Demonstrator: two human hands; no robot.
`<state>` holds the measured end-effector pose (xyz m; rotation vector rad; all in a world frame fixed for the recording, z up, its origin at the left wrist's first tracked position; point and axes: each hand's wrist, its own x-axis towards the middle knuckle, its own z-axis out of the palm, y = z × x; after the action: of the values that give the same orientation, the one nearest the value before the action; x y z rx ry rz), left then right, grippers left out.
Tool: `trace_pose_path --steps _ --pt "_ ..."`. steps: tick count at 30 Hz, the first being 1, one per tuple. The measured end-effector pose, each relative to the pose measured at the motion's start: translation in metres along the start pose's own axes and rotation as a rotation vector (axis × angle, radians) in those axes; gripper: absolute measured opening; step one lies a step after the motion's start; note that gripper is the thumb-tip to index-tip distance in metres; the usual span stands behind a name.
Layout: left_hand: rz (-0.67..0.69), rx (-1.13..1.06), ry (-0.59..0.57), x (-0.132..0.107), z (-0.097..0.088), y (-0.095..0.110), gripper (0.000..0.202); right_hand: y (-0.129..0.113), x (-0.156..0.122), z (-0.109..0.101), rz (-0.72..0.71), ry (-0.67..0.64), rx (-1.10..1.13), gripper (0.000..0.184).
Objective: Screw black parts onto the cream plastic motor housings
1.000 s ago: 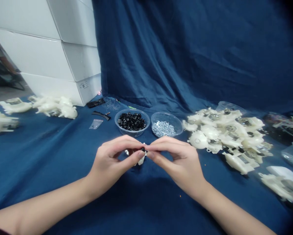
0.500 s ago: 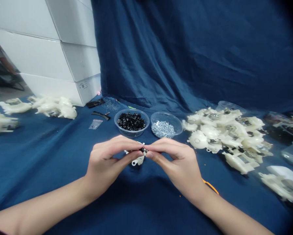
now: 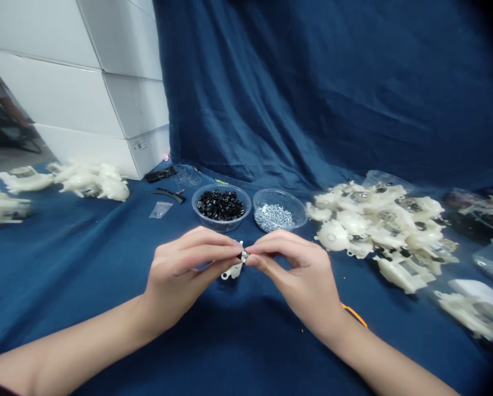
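Note:
Near the middle, the fingertips of my left hand (image 3: 184, 264) are pinched on a small black part, mostly hidden by the fingers. My right hand (image 3: 302, 269) faces it, thumb and forefinger closed on a tiny silver metal piece (image 3: 244, 254), perhaps a screw, that meets the black part. The two sets of fingertips almost touch. Just behind and below them, an off-white plastic piece (image 3: 231, 273) with a ring-shaped lug lies on the blue cloth, partly covered by my left fingers. Beyond the hands stand a clear bowl of small black parts (image 3: 220, 207) and a clear bowl of silver screws (image 3: 276, 216).
A heap of off-white plastic housings (image 3: 388, 225) fills the right side; more white housings (image 3: 92, 180) lie at the left. White boxes (image 3: 79, 99) are stacked behind these. A small plastic bag (image 3: 161, 209) and black strips lie left of the bowls. An orange-edged object (image 3: 355, 315) shows beside my right wrist.
My fingertips have shifted slightly around the small parts, and more of the silver piece shows between them. Everything else lies as before.

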<state>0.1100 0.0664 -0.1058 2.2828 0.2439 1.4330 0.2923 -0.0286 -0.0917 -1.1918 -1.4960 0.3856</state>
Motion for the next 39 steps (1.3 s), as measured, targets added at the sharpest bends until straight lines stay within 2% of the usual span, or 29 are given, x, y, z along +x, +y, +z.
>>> trace_pose_path --steps 4,12,23,26,28,30,32,39 --pt "0.018 0.029 -0.006 0.001 -0.001 0.002 0.025 -0.001 0.000 0.000 0.025 -0.012 -0.006 0.002" --pt "0.016 0.067 -0.024 0.001 -0.002 0.002 0.021 -0.002 0.002 0.000 0.050 -0.053 -0.052 0.009" --pt "0.019 0.028 -0.066 -0.003 0.000 0.000 0.029 0.003 -0.006 0.004 -0.066 -0.121 -0.194 0.024" --pt "-0.039 -0.017 -0.059 -0.003 0.001 0.001 0.027 0.000 -0.005 0.001 -0.064 -0.136 -0.223 0.021" --pt "-0.141 -0.048 -0.029 -0.003 0.001 0.000 0.023 -0.002 -0.004 -0.003 -0.099 -0.101 -0.236 0.014" --pt "-0.248 -0.071 -0.001 -0.003 0.000 -0.001 0.019 -0.003 -0.003 -0.006 -0.175 -0.049 -0.265 0.019" --pt "-0.296 -0.095 0.012 -0.003 0.001 -0.001 0.017 -0.002 -0.003 -0.007 -0.265 -0.019 -0.308 0.021" --pt "-0.176 -0.166 -0.049 -0.004 0.000 0.001 0.024 0.006 -0.005 -0.005 -0.462 0.006 -0.401 0.018"
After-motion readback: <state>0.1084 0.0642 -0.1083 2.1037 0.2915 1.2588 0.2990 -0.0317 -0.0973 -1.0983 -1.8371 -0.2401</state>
